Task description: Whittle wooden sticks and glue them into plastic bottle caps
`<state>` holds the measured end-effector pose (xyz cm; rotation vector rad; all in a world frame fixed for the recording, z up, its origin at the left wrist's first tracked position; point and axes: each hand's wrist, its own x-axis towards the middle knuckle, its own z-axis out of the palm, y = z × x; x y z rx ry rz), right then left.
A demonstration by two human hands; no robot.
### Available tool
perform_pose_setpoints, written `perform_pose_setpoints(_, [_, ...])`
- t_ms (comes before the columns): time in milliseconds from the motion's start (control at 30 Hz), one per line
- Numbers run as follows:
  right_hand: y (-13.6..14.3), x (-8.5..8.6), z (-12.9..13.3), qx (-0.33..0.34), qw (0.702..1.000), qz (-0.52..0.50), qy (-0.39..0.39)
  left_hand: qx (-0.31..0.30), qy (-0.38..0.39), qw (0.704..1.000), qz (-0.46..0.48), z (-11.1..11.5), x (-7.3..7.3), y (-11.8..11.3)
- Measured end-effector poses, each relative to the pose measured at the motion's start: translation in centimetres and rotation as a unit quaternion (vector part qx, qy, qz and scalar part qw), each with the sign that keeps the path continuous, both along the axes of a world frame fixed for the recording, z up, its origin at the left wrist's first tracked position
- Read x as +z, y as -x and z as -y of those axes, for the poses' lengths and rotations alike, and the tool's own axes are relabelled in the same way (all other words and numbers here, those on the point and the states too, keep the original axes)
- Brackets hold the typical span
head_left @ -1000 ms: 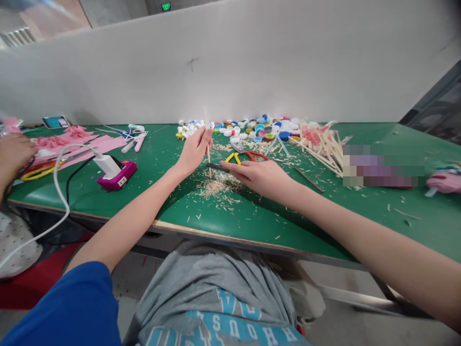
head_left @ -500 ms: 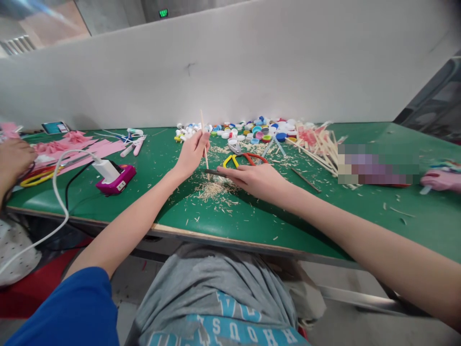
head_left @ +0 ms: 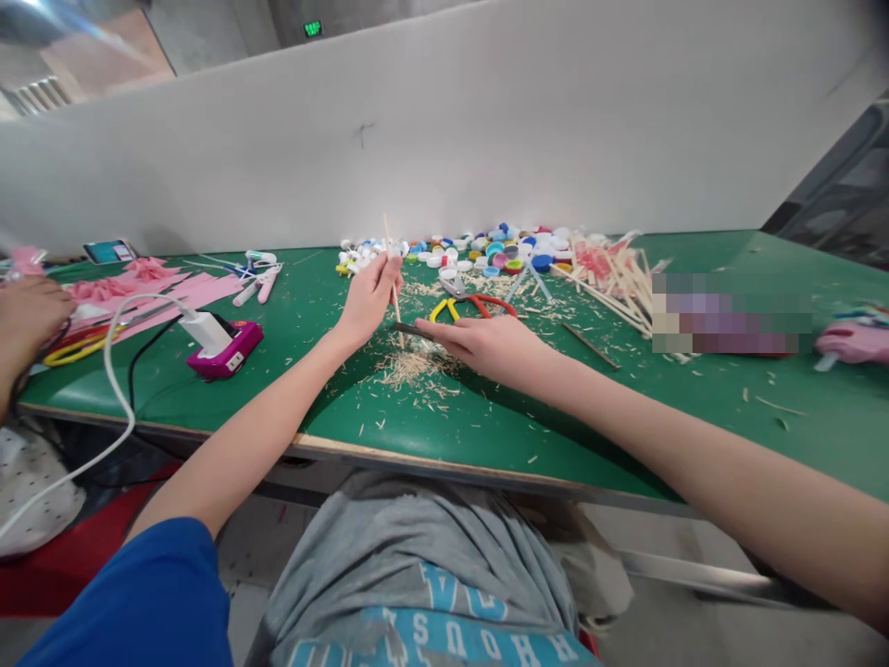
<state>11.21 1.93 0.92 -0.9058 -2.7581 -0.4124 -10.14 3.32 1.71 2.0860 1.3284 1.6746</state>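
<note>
My left hand is closed around a thin wooden stick. The stick stands nearly upright, slightly tilted, its lower end over a heap of wood shavings. My right hand grips a narrow, dark metal file, palm down. Its tip meets or crosses the lower part of the stick; I cannot tell exactly how they touch. Just beyond my right hand lie pliers with one yellow and one red handle. A second dark, slim rod rests to the right of that hand.
Many coloured bottle caps lie along the white partition. Wooden sticks are piled at right, beside a blurred patch. A purple power socket with a white plug and cable stands left. Another person's hand is near pink paper.
The file's tip has shifted very slightly left and up against the stick. My left hand keeps its hold on the stick. The whole view has moved a little.
</note>
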Motion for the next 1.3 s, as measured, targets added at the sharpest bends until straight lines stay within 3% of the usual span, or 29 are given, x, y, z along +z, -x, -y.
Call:
perform_pose_setpoints(300, [0.3,0.3,0.0,0.006,1.0,-0.003,0.011,0.007,-0.002,1.0,-0.005,-0.2,-0.1,0.0])
perform_pose_setpoints(533, [-1.0,-0.1,-0.1,0.041,0.998,0.008,0.049,0.008,-0.001,1.0,0.008,-0.3,-0.3,0.1])
perform_pose_setpoints(633, [-1.3,0.0,-0.2,0.049,0.998,-0.002,0.036,0.009,0.003,1.0,0.008,-0.2,-0.2,0.0])
perform_pose_setpoints(833, [-0.9,0.5,-0.1,-0.009,0.999,-0.013,-0.039,0.005,-0.002,1.0,-0.007,-0.1,-0.1,0.0])
perform_pose_setpoints(1000, [-0.3,0.2,-0.1,-0.003,1.0,-0.018,-0.002,0.014,-0.001,1.0,0.013,-0.2,-0.3,0.0])
perform_pose_setpoints(1200, [0.9,-0.4,0.4,0.028,0.998,0.048,0.01,0.007,-0.006,1.0,-0.02,0.1,-0.1,-0.2])
perform_pose_setpoints(1300, [0.6,-0.4,0.1,0.038,0.999,0.024,0.012,0.007,-0.005,1.0,-0.025,0.2,0.0,-0.3])
